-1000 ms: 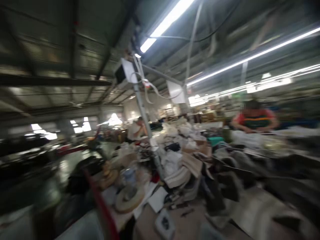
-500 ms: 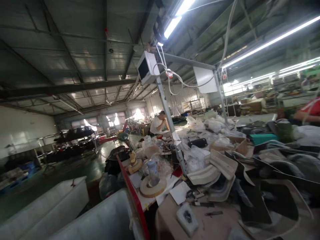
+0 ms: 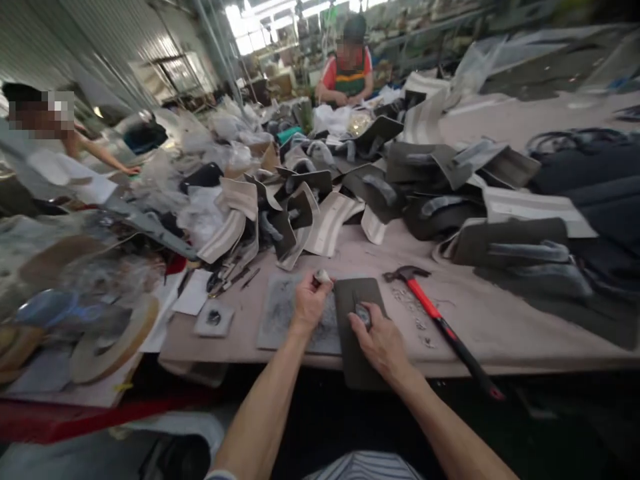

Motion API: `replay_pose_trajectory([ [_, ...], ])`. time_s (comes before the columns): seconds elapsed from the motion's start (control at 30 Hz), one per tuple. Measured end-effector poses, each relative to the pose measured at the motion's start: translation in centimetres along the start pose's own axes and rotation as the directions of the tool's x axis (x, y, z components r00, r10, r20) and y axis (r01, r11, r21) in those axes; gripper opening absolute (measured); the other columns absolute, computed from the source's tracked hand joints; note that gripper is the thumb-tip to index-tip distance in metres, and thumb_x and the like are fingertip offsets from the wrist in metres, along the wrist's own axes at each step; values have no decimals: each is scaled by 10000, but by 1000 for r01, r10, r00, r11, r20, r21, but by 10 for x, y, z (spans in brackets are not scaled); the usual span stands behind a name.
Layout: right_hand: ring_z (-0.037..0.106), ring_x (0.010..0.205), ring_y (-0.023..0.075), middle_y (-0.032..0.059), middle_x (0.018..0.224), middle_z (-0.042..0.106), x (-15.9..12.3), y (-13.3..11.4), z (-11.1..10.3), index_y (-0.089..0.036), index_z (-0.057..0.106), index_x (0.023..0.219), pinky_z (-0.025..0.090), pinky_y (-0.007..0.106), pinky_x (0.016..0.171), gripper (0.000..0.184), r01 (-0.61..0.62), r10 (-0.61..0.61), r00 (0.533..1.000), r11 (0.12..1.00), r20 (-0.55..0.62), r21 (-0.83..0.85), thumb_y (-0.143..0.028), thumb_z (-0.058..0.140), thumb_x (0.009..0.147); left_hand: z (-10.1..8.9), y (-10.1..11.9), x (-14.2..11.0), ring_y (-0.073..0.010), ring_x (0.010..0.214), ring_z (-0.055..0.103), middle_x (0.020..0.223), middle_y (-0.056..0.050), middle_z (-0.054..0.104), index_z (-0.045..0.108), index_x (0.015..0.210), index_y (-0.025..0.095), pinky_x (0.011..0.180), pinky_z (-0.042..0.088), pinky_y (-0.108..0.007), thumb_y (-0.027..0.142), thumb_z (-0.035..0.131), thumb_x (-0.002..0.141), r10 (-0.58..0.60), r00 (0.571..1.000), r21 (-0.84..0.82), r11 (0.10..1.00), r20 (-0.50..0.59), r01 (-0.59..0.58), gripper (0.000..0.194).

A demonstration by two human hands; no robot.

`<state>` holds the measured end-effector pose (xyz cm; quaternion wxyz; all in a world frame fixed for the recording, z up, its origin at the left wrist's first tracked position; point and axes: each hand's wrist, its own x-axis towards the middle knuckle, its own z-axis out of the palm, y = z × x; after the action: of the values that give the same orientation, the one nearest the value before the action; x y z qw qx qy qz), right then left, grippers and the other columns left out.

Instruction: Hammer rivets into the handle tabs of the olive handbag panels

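My left hand (image 3: 311, 300) is closed around a small, pale, round-ended thing (image 3: 321, 275); its kind is unclear. Under that hand lies a grey, dark-smudged slab (image 3: 280, 310). To its right a dark flat panel (image 3: 357, 363) overhangs the table's front edge. My right hand (image 3: 383, 340) rests over this panel, thumb and fingers closed about a small, shiny, plastic-wrapped piece (image 3: 362, 313) on it. A claw hammer (image 3: 434, 310) with a red and black handle lies right of my right hand. Small metal bits (image 3: 417, 320) are scattered between the panel and the hammer.
Dark and beige curved panels (image 3: 333, 220), some with plastic-wrapped handles, are heaped across the table (image 3: 500, 327). At left stand tape rolls (image 3: 117, 340), a metal post (image 3: 150, 227) and a small pad (image 3: 214, 319). One person (image 3: 347, 73) is across the table, another (image 3: 65, 140) at left.
The view has swung down and to the right, from the ceiling and hall to the tabletop. Both my hands, the dark panel and the hammer now show; they were out of view before.
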<state>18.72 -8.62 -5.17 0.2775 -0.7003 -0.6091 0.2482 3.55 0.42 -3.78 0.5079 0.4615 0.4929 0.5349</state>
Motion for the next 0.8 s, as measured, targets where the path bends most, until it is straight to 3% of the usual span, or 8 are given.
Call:
replay_pose_trajectory([
  [0.13,706,795,270,128,906,732,5,-8,3,-144,612,1147,459,321,694,451,14,-15,1000,1000,-18,-26,-522,442,970,11,-9,15,-184,850,703,903,-68,752,655,949,145,836,532,-294,309,776,743,-22,997,-84,996,67,28,290],
  [0.37,708,841,291,153,930,735,6,-15,3,-123,613,1177,464,330,720,452,-17,21,999,995,44,-103,-501,457,982,28,-20,19,-205,881,721,916,-87,761,623,988,147,865,541,-322,337,783,749,-68,991,-84,993,115,78,345],
  [0.5,707,872,297,166,946,733,8,-21,3,-112,609,1192,476,337,753,469,-52,56,996,997,73,-59,-499,449,981,27,-22,21,-213,903,721,940,-88,766,632,996,151,881,540,-326,385,759,768,-66,989,-5,998,133,67,351],
  [0.63,698,967,299,181,1061,722,3,-22,-15,-100,551,1337,498,353,820,552,-75,68,990,995,126,58,-501,454,971,26,-10,15,-227,912,716,954,-86,771,685,969,147,862,543,-309,447,729,777,-50,985,196,980,165,17,358],
  [0.7,687,1014,285,149,1113,717,2,-14,-22,-157,542,1382,504,346,848,567,-52,30,984,991,175,122,-522,490,950,21,-12,18,-245,936,718,976,-74,776,712,974,163,857,551,-307,506,726,766,-84,984,298,954,155,35,401],
  [0.8,691,983,258,69,1119,724,9,5,-20,-304,556,1377,520,311,790,559,-51,29,987,989,158,140,-586,550,895,15,-26,35,-300,990,720,980,-53,785,747,965,206,864,572,-335,631,754,658,-111,985,370,927,129,56,524],
])
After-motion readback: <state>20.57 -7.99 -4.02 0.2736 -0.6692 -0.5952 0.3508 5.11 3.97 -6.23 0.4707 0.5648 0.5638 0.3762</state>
